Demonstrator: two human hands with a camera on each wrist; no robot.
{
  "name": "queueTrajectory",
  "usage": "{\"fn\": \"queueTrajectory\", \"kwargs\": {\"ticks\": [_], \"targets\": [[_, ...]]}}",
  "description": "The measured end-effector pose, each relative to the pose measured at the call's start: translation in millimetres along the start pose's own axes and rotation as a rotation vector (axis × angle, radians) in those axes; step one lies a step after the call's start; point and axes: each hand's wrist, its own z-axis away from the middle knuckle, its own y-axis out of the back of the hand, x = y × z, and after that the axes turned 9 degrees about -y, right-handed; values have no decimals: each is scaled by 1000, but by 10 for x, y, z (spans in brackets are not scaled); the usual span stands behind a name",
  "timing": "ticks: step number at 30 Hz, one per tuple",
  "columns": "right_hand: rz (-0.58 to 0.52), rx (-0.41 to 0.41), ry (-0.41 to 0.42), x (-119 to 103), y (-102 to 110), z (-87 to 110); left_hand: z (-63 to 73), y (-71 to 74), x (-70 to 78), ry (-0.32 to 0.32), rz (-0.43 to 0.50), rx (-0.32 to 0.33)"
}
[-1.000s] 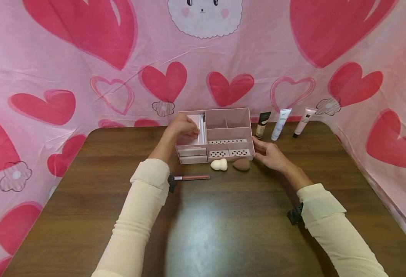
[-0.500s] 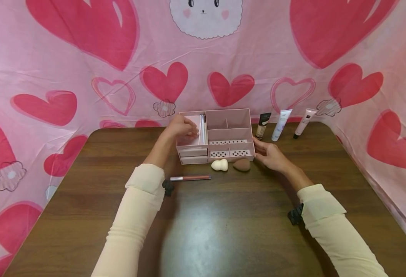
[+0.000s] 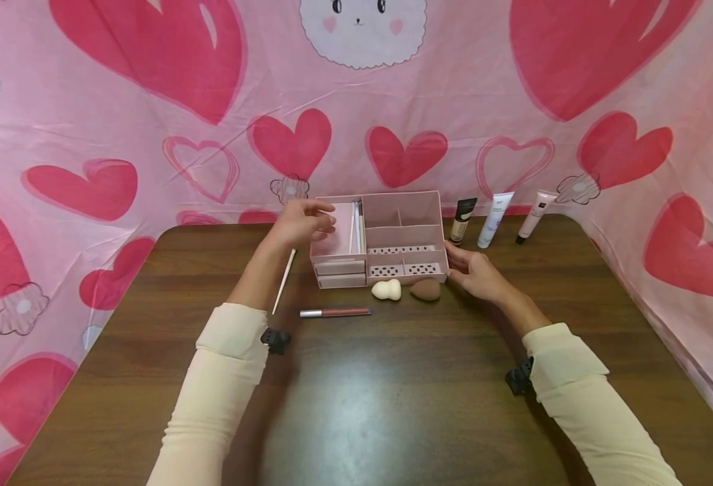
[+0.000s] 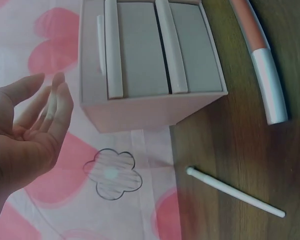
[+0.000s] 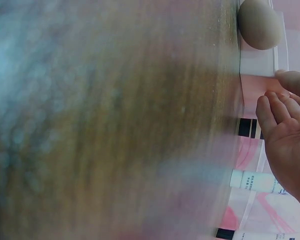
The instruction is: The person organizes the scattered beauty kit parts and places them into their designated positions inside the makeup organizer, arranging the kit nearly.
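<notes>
My left hand hovers beside the left compartment of a pink makeup organizer, fingers loosely bent and holding nothing. The left wrist view shows that hand apart from the organizer's side. Slim brushes stand in that compartment. With my right hand I touch the organizer's right side; the thumb lies by its front corner and the other fingers run along the wall. A thin white stick lies on the table left of the organizer. In front is a lip gloss tube.
A cream sponge and a brown sponge lie along the organizer's front. To its right stand a black-capped tube, a white tube and a pink tube. A heart-print cloth hangs behind the wooden table.
My left hand has come out of the left compartment and moved left, its fingers loosening. The white stick, earlier hidden by the arm, now shows. My right hand stays at the organizer's side.
</notes>
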Motion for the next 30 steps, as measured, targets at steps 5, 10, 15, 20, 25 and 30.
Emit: {"fn": "queueTrajectory", "kwargs": {"ticks": [5,10,15,20,25,30], "targets": [[4,-3,5,12,-1,-7,90,97,-25,-14,-26,12],[6,-2,13,15,0,-14,188,203,-79,-33,-42,43],[8,0,12,13,9,-13,243,310,-164,-59,-52,88],[8,3,12,15,13,-9,283,403,-278,-64,-73,118],[16,1,12,18,7,-10,317,471,-431,-43,-145,139],[24,5,20,16,5,-11,336,503,-595,-24,-223,162]]}}
